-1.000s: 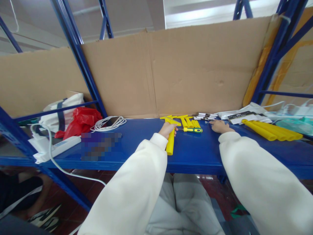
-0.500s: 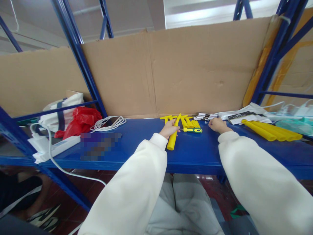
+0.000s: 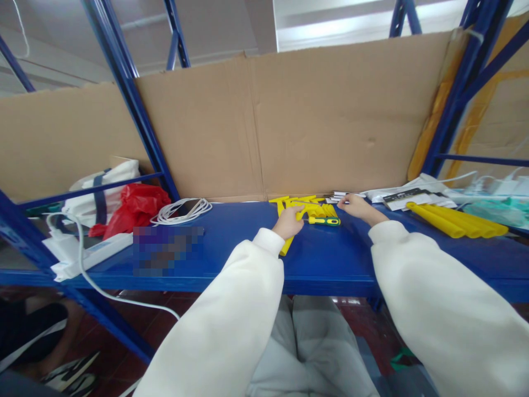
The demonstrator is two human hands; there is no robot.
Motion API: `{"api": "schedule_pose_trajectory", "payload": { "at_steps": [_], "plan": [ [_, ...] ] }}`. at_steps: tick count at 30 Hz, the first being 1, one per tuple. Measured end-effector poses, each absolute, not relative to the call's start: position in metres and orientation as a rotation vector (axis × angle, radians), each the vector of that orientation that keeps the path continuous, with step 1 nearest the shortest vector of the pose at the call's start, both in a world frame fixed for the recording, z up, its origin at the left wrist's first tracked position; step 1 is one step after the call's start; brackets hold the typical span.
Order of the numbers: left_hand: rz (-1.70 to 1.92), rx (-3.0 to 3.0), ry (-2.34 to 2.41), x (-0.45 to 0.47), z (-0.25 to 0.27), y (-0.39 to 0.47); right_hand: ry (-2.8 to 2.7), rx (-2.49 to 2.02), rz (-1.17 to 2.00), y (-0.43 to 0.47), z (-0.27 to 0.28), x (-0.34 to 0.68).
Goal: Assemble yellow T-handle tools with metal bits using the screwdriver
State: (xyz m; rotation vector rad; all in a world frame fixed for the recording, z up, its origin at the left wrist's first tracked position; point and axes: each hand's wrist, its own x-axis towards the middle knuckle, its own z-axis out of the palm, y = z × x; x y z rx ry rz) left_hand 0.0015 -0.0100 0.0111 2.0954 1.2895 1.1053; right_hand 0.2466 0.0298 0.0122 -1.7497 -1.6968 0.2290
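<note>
My left hand (image 3: 288,222) is wrapped round a yellow plastic handle (image 3: 286,247), whose lower end shows below my fingers. My right hand (image 3: 359,208) has its fingertips pinched together at the right of the yellow pile; whatever is between them is too small to make out. Between my hands, a green-and-yellow screwdriver (image 3: 326,221) lies on the blue shelf. Behind it are several yellow T-shaped pieces (image 3: 317,209), heaped near the cardboard. Small black-and-white strips (image 3: 336,194) lie just beyond my right fingertips.
Several yellow tubes (image 3: 454,221) lie at the right beside white packets (image 3: 417,197). A coiled white cable (image 3: 182,212), red plastic bag (image 3: 142,205) and white power strip (image 3: 103,252) are at the left. Cardboard (image 3: 330,121) walls the back. Another person's shoes (image 3: 72,370) show below left.
My right hand has moved left, closer to the yellow pile and the screwdriver. My left hand has turned over the yellow handle, which now leans differently and is more covered.
</note>
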Motion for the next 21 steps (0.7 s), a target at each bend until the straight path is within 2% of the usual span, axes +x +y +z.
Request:
{"api": "schedule_pose_trajectory", "payload": {
  "at_steps": [3,7,21],
  "plan": [
    [1.056,2.236,1.292,0.003,0.009,-0.009,-1.627,-1.422,0.416,0.024,0.017,0.228],
    [0.970,2.439,1.354,0.005,0.004,-0.007,-1.677,-1.207,0.542,0.018,0.016,0.207],
    [0.827,2.740,1.330,0.010,0.000,-0.009,-1.805,-1.227,0.566,0.012,0.013,0.195]
  ]
}}
